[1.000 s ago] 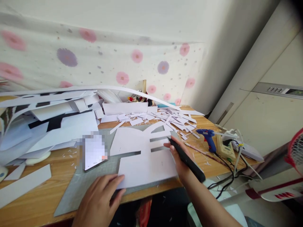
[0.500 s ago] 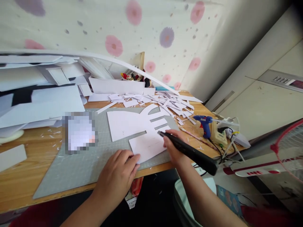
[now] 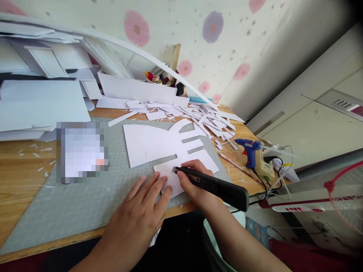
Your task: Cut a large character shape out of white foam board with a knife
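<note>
A white foam board sheet (image 3: pixel 151 141) with several slots and a curved cutout lies on a grey cutting mat (image 3: pixel 93 204). My left hand (image 3: pixel 147 196) is spread flat, its fingertips on the near left corner of the sheet and on the mat beside it. In my right hand (image 3: pixel 195 181) is a black utility knife (image 3: pixel 221 187), held at a slant. Its blade end points left and is at the near part of the sheet, close to my left fingers. Whether the tip touches the board I cannot tell.
A pile of white offcuts (image 3: pixel 210 119) lies behind the mat. To the right, a blue glue gun (image 3: pixel 249 149) stands near a power strip (image 3: pixel 263 164) with cables. Stacked white boards (image 3: pixel 42 102) fill the back left. A pixelated object (image 3: pixel 82 153) lies on the mat's left side.
My right hand has brought the knife left and down toward the near part of the sheet. My left fingers have spread out from a curled pose. The camera view has shifted slightly.
</note>
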{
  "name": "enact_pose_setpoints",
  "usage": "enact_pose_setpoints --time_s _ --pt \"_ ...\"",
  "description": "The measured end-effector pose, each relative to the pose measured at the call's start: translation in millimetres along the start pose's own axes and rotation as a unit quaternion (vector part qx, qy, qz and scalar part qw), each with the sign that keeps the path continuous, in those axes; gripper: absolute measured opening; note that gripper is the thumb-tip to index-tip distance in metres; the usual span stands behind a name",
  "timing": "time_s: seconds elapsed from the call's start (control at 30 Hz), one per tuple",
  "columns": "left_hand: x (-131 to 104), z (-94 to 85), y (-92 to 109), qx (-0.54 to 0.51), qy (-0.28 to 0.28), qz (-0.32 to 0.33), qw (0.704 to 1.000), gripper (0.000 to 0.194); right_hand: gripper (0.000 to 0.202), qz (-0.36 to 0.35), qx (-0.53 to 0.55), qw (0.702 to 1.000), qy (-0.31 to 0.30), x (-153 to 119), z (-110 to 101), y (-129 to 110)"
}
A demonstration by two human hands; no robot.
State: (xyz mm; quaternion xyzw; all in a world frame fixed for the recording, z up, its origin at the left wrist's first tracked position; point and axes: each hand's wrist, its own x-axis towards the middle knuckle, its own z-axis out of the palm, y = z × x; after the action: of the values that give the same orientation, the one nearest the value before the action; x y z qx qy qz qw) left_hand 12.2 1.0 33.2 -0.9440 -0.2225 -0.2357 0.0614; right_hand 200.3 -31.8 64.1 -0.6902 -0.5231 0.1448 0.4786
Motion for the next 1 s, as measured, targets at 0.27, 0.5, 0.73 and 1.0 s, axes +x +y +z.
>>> enact_pose_setpoints --time_s 0.27,0.5,0.73,1.0 --pt "3.1 -2.9 1.4 0.007 0.011 0.009 1.000 0.040 0.012 -0.022 -0.031 0.999 0.003 1.5 1.0 -2.2" --pt "3.2 -1.8 1.1 -0.002 0.018 0.008 1.000 0.041 0.011 -0.034 -0.042 0.998 0.012 1.6 2.4 -3.2" --pt "0.7 2.4 5.3 -0.036 0.014 -0.041 0.998 0.038 0.013 -0.040 -0.050 0.998 0.026 0.0 6.1 0.5" --pt "1.0 4.2 4.6 -0.031 0.015 -0.039 0.999 0.037 0.009 -0.075 -0.058 0.995 0.022 1.9 4.0 -3.0"
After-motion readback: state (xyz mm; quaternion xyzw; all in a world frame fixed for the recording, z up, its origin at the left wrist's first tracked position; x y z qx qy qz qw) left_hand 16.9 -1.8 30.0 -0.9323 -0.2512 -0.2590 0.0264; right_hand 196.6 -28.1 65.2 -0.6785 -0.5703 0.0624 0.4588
